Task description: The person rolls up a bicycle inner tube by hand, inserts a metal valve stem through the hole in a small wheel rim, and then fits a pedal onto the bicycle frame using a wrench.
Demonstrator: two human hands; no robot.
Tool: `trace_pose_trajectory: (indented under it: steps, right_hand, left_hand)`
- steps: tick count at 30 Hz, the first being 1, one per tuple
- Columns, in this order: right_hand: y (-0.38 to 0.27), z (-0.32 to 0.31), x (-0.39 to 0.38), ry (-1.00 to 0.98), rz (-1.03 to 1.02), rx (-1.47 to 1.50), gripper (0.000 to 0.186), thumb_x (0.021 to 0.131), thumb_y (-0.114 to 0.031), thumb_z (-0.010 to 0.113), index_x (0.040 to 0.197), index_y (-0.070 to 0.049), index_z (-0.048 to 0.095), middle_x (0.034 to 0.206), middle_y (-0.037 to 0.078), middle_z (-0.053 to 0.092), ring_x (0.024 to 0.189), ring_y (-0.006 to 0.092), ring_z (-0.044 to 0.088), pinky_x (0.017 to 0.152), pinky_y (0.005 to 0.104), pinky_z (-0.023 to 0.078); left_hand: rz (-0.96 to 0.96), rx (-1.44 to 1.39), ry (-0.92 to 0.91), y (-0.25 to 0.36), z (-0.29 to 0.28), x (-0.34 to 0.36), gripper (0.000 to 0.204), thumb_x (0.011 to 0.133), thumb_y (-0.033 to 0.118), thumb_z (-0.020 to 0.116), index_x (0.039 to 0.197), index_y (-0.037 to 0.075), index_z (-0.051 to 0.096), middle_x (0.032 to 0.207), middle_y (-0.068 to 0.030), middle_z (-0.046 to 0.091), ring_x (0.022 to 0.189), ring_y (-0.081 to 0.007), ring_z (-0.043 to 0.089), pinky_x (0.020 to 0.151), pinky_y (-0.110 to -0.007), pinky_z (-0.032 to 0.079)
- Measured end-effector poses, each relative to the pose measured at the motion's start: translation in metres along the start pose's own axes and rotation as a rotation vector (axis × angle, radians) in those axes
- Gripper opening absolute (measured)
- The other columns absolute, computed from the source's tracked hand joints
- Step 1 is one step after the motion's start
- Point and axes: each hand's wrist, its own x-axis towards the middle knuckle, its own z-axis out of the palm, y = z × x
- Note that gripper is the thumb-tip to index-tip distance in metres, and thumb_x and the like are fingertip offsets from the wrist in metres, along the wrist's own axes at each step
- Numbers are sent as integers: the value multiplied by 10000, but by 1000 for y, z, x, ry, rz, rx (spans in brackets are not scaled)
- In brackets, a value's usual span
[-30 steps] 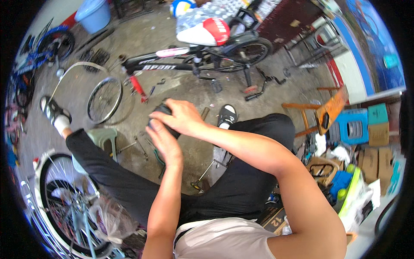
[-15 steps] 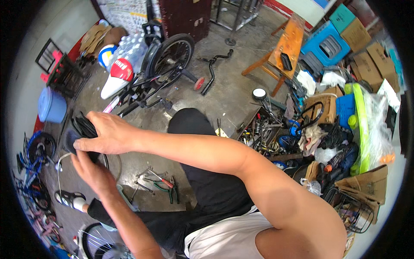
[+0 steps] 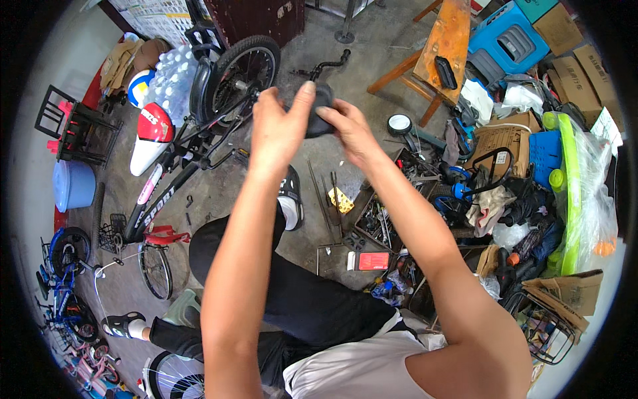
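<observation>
A small black rounded thing [image 3: 320, 101] is held up between my two hands; its kind I cannot make out, since the fingers cover part of it. My left hand [image 3: 274, 128] grips its left side with the thumb pressed on top. On its other side my right hand [image 3: 357, 136] pinches it, thumb on the near edge and fingers mostly hidden underneath. Beyond and to the left of my hands is a black bicycle [image 3: 163, 194] with a red-and-white saddle [image 3: 151, 130]. Its thick-tyred wheel [image 3: 244, 78] is just left of my left hand.
An open box of loose tools [image 3: 379, 223] lies right of my legs, near a red-and-white box [image 3: 369, 261]. At the far right stand a wooden bench [image 3: 444, 50] and a blue plastic stool [image 3: 508, 40]. A blue bucket [image 3: 74, 186] and small bicycles [image 3: 63, 282] line the left side.
My hands have swung from the left, where my right arm crossed in front, to the upper middle, uncrossed, now holding the black thing. My knee has shifted left in view.
</observation>
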Motion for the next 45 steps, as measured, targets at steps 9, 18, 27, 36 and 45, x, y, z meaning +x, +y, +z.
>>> trace_pose_trajectory:
  steps: [9, 18, 27, 36, 45]
  right_hand:
    - [152, -240, -15, 257, 408, -1346, 741, 708, -500, 779, 1208, 39, 687, 1203, 271, 703, 1158, 386, 668, 1011, 445, 509]
    - [224, -290, 31, -201, 716, -1628, 637, 795, -482, 738, 1199, 9, 701, 1303, 268, 657, 1205, 418, 636, 1046, 464, 500]
    - [188, -258, 22, -204, 692, -1787, 424, 893, -345, 673, 1156, -13, 689, 1161, 246, 704, 1115, 428, 660, 985, 483, 508]
    - [185, -268, 6, -8, 584, -1792, 333, 866, -250, 740, 1127, -60, 661, 1046, 220, 728, 993, 432, 686, 863, 501, 534]
    - [186, -293, -9, 106, 75, -1805, 167, 895, -182, 718, 963, -65, 621, 856, 189, 725, 810, 420, 701, 753, 523, 536]
  left_hand:
    - [130, 139, -93, 25, 38, -7, 614, 925, 345, 688, 1275, -138, 546, 1181, -320, 655, 1136, -429, 646, 980, -477, 503]
    - [126, 169, -97, 26, 50, -8, 641, 941, 362, 677, 1322, -134, 537, 1129, -282, 682, 1077, -391, 677, 943, -437, 526]
    - [149, 239, -296, 32, 75, -33, 448, 931, 253, 685, 1122, -129, 550, 1031, -313, 669, 999, -458, 659, 896, -516, 517]
    - [214, 270, -372, 32, 90, -59, 365, 893, 213, 719, 1096, -50, 567, 939, -245, 693, 908, -421, 676, 828, -523, 514]
    - [251, 251, -623, 40, 98, -98, 359, 884, 218, 712, 1056, -67, 578, 897, -205, 681, 853, -376, 666, 766, -495, 502]
